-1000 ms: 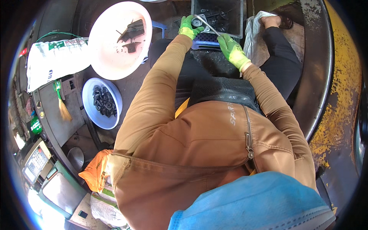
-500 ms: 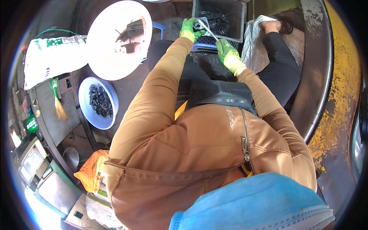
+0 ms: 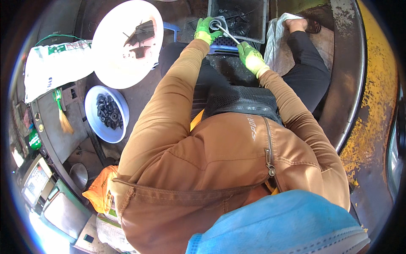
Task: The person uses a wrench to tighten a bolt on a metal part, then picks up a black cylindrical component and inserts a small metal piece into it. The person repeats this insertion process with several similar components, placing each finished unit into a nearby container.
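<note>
My left hand (image 3: 204,30), in a green and yellow glove, is closed around a small part with a round opening (image 3: 215,25) and a pale squarish flange. My right hand (image 3: 252,58), gloved alike, grips a thin metal rod-like tool (image 3: 229,34); its exact kind is too small to tell. The tool slants up and left, and its far end meets the part's round opening. Beneath both hands is a blue-purple plastic stool (image 3: 224,48) with a perforated top. A dark crate (image 3: 263,25) holding black plastic pieces (image 3: 239,23) stands just beyond.
To the left are a large white basin (image 3: 112,46) with dark pieces and a smaller pale-blue basin (image 3: 94,114) of black parts. A white sack (image 3: 59,63), hand brush (image 3: 62,112) and orange bag (image 3: 101,190) lie farther left. A worn yellow metal panel (image 3: 376,106) borders the right.
The part has turned so its round opening faces more toward me, and the tool's far end has shifted left and down onto it. The whole view has slid slightly.
</note>
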{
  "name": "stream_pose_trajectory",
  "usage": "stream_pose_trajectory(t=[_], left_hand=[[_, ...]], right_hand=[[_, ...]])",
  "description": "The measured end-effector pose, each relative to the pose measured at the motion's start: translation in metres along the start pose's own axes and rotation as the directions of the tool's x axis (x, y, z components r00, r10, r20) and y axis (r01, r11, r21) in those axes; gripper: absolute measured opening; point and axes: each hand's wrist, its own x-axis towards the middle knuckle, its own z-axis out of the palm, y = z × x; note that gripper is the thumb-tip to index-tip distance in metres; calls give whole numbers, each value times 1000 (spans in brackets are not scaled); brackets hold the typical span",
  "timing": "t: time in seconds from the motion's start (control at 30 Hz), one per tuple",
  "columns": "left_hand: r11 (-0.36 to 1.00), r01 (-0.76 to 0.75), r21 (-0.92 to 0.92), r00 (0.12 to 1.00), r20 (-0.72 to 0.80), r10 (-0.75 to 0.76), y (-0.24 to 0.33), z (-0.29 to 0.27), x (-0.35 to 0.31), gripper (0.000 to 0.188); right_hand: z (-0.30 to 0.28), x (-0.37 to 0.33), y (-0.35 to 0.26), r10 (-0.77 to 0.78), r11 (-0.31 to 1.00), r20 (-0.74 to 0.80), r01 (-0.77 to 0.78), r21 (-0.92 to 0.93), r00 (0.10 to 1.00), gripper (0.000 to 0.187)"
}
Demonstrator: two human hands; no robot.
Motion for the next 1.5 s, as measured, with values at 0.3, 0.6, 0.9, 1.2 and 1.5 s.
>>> stream_pose_trajectory(t=[0.3, 0.6, 0.9, 1.2, 1.5], left_hand=[[995, -57, 80, 992, -107, 66, -8, 10, 2, 73], [995, -75, 71, 994, -69, 80, 1, 2, 0, 75], [993, -96, 73, 985, -135, 105, 7, 1, 0, 73], [993, -113, 16, 991, -65, 114, -8, 9, 3, 74], [997, -72, -37, 997, -4, 72, 1, 6, 1, 73]], right_hand=[[-5, -1, 4, 60, 998, 27, -60, 8, 998, 40], [-7, -3, -2, -32, 996, -62, 37, 76, 998, 38], [-1, -3, -1, -51, 992, -72, 59, 116, 996, 39], [7, 6, 10, 81, 996, 180, -74, -44, 980, 38], [-13, -4, 0, 84, 990, 157, -65, -125, 984, 35]])
